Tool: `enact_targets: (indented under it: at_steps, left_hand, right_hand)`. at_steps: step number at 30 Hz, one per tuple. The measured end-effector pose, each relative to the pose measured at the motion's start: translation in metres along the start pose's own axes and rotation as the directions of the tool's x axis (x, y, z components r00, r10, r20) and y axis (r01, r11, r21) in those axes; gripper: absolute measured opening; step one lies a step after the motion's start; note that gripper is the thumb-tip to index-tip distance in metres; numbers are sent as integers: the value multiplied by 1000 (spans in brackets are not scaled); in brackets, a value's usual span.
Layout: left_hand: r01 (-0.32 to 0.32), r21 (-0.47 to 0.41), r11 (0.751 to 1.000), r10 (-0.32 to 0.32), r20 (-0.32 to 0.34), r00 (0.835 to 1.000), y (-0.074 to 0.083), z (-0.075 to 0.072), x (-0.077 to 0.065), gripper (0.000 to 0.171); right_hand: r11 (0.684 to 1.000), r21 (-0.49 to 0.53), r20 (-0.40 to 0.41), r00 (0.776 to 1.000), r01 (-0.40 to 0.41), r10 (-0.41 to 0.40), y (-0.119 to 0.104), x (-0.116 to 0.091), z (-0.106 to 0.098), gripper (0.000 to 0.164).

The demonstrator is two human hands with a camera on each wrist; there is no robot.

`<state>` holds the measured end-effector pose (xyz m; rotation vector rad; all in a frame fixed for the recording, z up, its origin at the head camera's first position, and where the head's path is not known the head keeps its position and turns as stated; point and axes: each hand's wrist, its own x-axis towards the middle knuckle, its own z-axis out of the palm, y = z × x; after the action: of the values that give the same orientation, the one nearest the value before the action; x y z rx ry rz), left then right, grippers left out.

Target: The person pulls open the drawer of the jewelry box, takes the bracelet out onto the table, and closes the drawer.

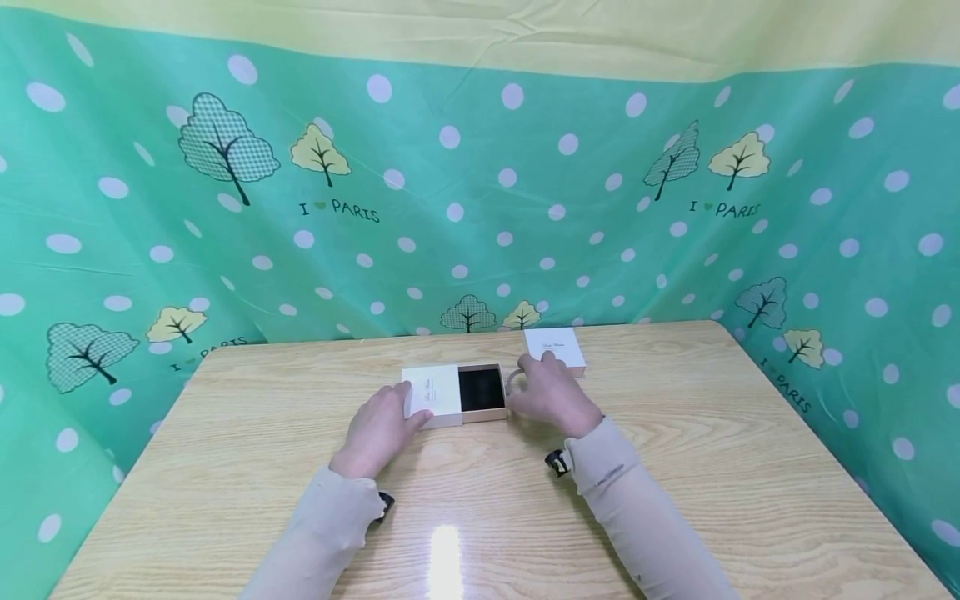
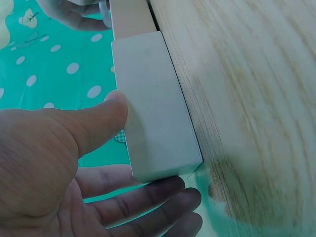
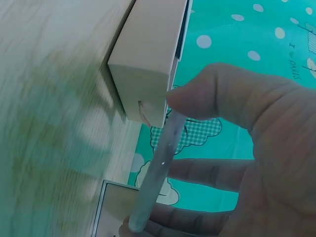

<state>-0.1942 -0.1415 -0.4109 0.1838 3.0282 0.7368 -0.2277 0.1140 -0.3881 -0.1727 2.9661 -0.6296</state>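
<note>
A drawer-style gift box (image 1: 432, 394) lies on the table, its white sleeve pushed left and the pinkish drawer (image 1: 482, 414) partly out on the right, showing a black lining (image 1: 480, 389). My left hand (image 1: 380, 425) holds the sleeve's left end, thumb along the near side and fingers about the end. Just off the drawer's right end, my right hand (image 1: 553, 393) grips a pale, translucent bangle (image 3: 159, 173) between thumb and fingers. In the right wrist view the bangle appears edge-on, beside the drawer end with its small ribbon pull (image 3: 144, 113).
Behind my right hand sits a second white gift box (image 1: 555, 342), closed, partly hidden by the fingers. The wooden table (image 1: 300, 383) reaches back to a green dotted curtain (image 1: 420, 208) that also hangs along both sides.
</note>
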Motion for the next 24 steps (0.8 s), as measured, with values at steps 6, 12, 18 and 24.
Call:
enact_targets:
  at_steps: [6,12,18,24]
  left_hand:
    - [0,0,1000,0,1,1000,0,0,0,66]
    - [3,-3,1000,-3,1,1000,0,0,0,66]
    - [5,-3,1000,-5,-1,1000,1,1,-1,66]
    - [0,1,1000,0,-1,1000,1,0,-1,66]
  right_hand:
    - [999,-34,12,1000,-2,2,2,0,1,61]
    - [997,-79,6,1000,-13,13,2,1,4,63]
    - [995,-103,27,999,-15,18,3,1,5,69]
    - [995,-102,38,999,-1,5,4,2,8,62]
